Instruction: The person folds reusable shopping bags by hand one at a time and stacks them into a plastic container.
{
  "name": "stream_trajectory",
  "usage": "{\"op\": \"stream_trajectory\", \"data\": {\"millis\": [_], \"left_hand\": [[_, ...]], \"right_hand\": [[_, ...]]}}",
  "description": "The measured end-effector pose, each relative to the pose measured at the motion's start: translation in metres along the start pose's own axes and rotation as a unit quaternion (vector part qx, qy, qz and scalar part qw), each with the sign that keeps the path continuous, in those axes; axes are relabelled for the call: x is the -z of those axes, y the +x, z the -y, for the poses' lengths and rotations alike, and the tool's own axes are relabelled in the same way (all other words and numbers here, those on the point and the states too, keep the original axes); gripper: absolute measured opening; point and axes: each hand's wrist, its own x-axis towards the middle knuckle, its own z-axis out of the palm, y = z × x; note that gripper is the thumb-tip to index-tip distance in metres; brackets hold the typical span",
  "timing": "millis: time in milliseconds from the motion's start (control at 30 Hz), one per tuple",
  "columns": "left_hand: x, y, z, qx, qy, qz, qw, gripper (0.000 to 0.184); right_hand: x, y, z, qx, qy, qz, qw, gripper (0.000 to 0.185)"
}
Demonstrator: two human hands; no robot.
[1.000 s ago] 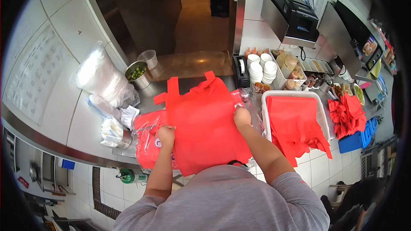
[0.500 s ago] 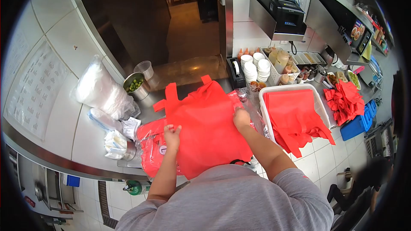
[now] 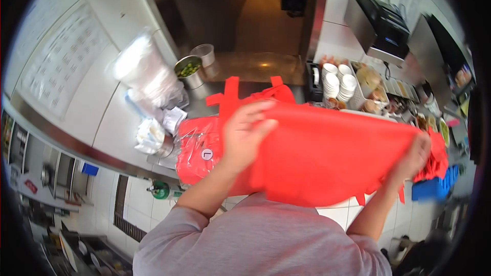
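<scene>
A red fabric bag (image 3: 332,153) is stretched out in the air in front of my chest. At its right upper corner my right hand (image 3: 415,157) is closed on the fabric. My left hand (image 3: 249,134) is at its left upper edge, thumb and fingers apart, palm toward the bag; whether it touches the fabric is unclear. Behind lie more red bags (image 3: 230,94) with their handles pointing away. To the left is a plastic-wrapped red pack (image 3: 197,148) with a round L label. The raised bag hides most of the white basket.
At the left stand a clear bag of white items (image 3: 148,69) and a metal pot of green fruit (image 3: 189,71). White cups (image 3: 339,84), sauce bottles (image 3: 369,79) and a printer (image 3: 383,25) are at the right, with a blue container (image 3: 434,186) beyond.
A red bag has come up off the pile and over to the right, its right corner in my right hand. My left hand has risen. The view has shifted.
</scene>
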Motion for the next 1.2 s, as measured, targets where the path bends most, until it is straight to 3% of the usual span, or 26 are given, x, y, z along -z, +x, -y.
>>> {"op": "stream_trajectory", "data": {"millis": [33, 67, 133, 200, 233, 267, 300, 333, 367, 400, 467, 533, 567, 633, 767, 800, 867, 900, 967, 1000, 1033, 1067, 1100, 1133, 1167, 1200], "left_hand": [[-0.023, -0.002, -0.001, 0.025, -0.100, 0.034, 0.994, 0.041], [-0.046, -0.003, -0.005, 0.122, -0.120, 0.062, 0.983, 0.056], [-0.102, -0.002, 0.015, -0.041, -0.136, 0.165, 0.976, 0.080], [-0.152, -0.017, 0.036, 0.064, -0.242, 0.272, 0.929, 0.097], [-0.170, -0.026, 0.043, 0.042, -0.124, 0.290, 0.948, 0.093], [-0.191, -0.036, 0.054, 0.058, -0.153, 0.305, 0.938, 0.093], [-0.213, -0.044, 0.070, 0.157, -0.246, 0.292, 0.911, 0.090], [-0.234, -0.051, 0.089, 0.253, -0.329, 0.275, 0.867, 0.087], [-0.250, -0.056, 0.114, 0.256, -0.305, 0.256, 0.881, 0.079], [-0.264, -0.058, 0.137, 0.264, -0.229, 0.204, 0.914, 0.073], [-0.283, -0.040, 0.172, 0.341, -0.171, 0.115, 0.917, 0.062], [-0.293, -0.022, 0.232, 0.284, -0.025, 0.058, 0.957, 0.056], [-0.293, -0.012, 0.259, 0.201, 0.052, 0.056, 0.977, 0.053], [-0.297, 0.015, 0.266, 0.146, 0.276, 0.056, 0.948, 0.050], [-0.305, 0.027, 0.279, 0.161, 0.384, 0.041, 0.908, 0.050], [-0.307, 0.028, 0.273, 0.189, 0.370, 0.049, 0.908, 0.050], [-0.309, 0.026, 0.272, 0.219, 0.359, 0.049, 0.906, 0.051], [-0.308, 0.021, 0.277, 0.172, 0.384, 0.034, 0.906, 0.053], [-0.315, 0.009, 0.269, 0.123, 0.414, 0.018, 0.902, 0.056], [-0.330, 0.002, 0.253, 0.031, 0.525, 0.104, 0.844, 0.060], [-0.342, -0.002, 0.245, -0.061, 0.619, 0.189, 0.760, 0.066], [-0.348, -0.005, 0.252, -0.059, 0.622, 0.189, 0.757, 0.066], [-0.352, -0.011, 0.268, -0.046, 0.611, 0.268, 0.744, 0.072], [-0.350, -0.014, 0.286, -0.033, 0.596, 0.343, 0.725, 0.079], [-0.340, -0.013, 0.308, 0.027, 0.643, 0.347, 0.682, 0.084], [-0.335, -0.010, 0.314, 0.031, 0.651, 0.340, 0.679, 0.084]], "right_hand": [[0.016, 0.009, 0.016, 0.050, -0.052, -0.078, 0.994, 0.016], [0.048, 0.026, 0.004, 0.047, -0.021, -0.110, 0.993, 0.016], [0.098, 0.055, -0.016, 0.051, -0.020, -0.128, 0.990, 0.015], [0.164, 0.091, -0.057, 0.037, -0.034, -0.066, 0.997, 0.018], [0.176, 0.101, -0.061, 0.032, -0.158, -0.046, 0.986, 0.020], [0.184, 0.114, -0.071, 0.025, -0.287, -0.028, 0.957, 0.023], [0.230, 0.139, -0.148, 0.108, -0.391, 0.060, 0.912, 0.028], [0.230, 0.141, -0.183, 0.159, -0.457, 0.070, 0.872, 0.024], [0.217, 0.137, -0.209, 0.084, -0.386, 0.078, 0.916, 0.023], [0.198, 0.133, -0.215, 0.018, -0.356, 0.106, 0.928, 0.023], [0.160, 0.120, -0.239, -0.053, -0.350, 0.118, 0.928, 0.020], [0.135, 0.110, -0.289, -0.030, -0.360, 0.143, 0.921, 0.020], [0.123, 0.104, -0.316, -0.043, -0.361, 0.149, 0.919, 0.019], [0.100, 0.089, -0.345, -0.076, -0.370, 0.168, 0.910, 0.019], [0.074, 0.072, -0.373, -0.156, -0.360, 0.228, 0.891, 0.024], [0.069, 0.070, -0.364, -0.157, -0.355, 0.233, 0.892, 0.024], [0.065, 0.065, -0.323, 0.104, -0.383, 0.192, 0.898, 0.031], [0.067, 0.055, -0.316, 0.104, -0.376, 0.196, 0.900, 0.031], [0.073, 0.038, -0.306, 0.044, -0.334, 0.443, 0.831, 0.046], [0.071, 0.031, -0.310, 0.044, -0.328, 0.442, 0.833, 0.046], [0.069, 0.021, -0.319, 0.053, -0.370, 0.477, 0.795, 0.051], [0.068, 0.011, -0.329, 0.062, -0.409, 0.512, 0.752, 0.056], [0.064, 0.010, -0.342, 0.037, -0.425, 0.552, 0.717, 0.066], [0.067, 0.007, -0.349, 0.040, -0.420, 0.554, 0.718, 0.066], [0.070, 0.003, -0.354, 0.061, -0.427, 0.547, 0.717, 0.067], [0.071, -0.001, -0.356, 0.082, -0.431, 0.541, 0.717, 0.067]]}}
